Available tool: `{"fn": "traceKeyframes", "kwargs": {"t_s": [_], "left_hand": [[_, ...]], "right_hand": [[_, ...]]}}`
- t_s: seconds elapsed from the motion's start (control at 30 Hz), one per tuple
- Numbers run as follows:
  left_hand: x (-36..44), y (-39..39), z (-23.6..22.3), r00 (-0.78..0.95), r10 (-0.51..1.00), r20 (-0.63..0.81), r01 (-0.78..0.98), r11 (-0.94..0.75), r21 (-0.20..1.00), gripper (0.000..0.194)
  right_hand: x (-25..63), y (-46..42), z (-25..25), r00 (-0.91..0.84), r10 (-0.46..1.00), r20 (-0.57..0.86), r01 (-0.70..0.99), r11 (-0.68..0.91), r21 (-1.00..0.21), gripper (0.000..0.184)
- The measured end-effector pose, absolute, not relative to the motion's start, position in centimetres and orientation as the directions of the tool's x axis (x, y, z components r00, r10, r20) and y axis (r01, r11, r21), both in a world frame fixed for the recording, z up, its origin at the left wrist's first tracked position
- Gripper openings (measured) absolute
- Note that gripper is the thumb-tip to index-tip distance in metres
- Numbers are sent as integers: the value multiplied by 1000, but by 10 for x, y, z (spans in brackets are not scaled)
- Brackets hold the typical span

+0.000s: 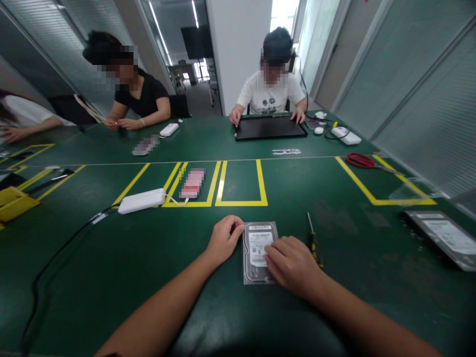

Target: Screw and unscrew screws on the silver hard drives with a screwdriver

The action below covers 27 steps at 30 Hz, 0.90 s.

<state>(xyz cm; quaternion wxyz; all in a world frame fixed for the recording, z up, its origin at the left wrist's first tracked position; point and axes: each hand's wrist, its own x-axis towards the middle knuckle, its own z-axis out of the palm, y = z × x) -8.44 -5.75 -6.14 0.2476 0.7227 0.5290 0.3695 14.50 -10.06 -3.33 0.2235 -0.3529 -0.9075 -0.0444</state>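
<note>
A silver hard drive (251, 270) with a white label lies flat on the green table in front of me. My left hand (224, 239) is closed at its upper left corner, with thumb and index finger pinched at the edge. Over the right side lies my right hand (293, 263), its fingers pressed together and curled across the edge onto the label. These fingers cover part of the drive's right half. Just beyond my right hand is a screwdriver (314, 240) with a black and yellow handle, its shaft pointing away from me.
Another hard drive (442, 235) lies far right, near red-handled scissors (360, 160) and clear plastic (412, 191). A white power bank (142, 201) with a cable is connected to a phone (192, 183). Across the table a person handles a black flat panel (271, 128); others sit left.
</note>
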Motion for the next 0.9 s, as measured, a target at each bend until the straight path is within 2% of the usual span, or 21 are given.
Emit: {"fn": "traceKeyframes", "kwargs": {"t_s": [0.13, 0.27, 0.37, 0.43, 0.6, 0.9], "left_hand": [[-82, -49, -62, 152, 956, 252, 578, -293, 761, 16], [-82, -45, -63, 155, 960, 234, 576, -280, 768, 14], [-82, -44, -63, 172, 959, 225, 583, -284, 761, 14], [-82, -45, -62, 180, 959, 220, 591, -285, 755, 13], [-82, -44, -61, 169, 963, 209, 593, -269, 759, 13], [-82, -40, -61, 119, 979, 167, 526, -205, 825, 13]], "right_hand": [[157, -92, -19, -538, 789, 298, 819, 573, -38, 28], [184, -83, -10, -299, 944, 138, 954, 297, 38, 30], [205, -81, -10, -132, 991, 22, 989, 130, 73, 26], [216, -81, -13, -65, 996, -59, 998, 66, 23, 24], [224, -79, -24, -15, 980, -200, 988, -16, -152, 27], [219, -83, -25, -46, 973, -226, 979, -1, -203, 32]]}}
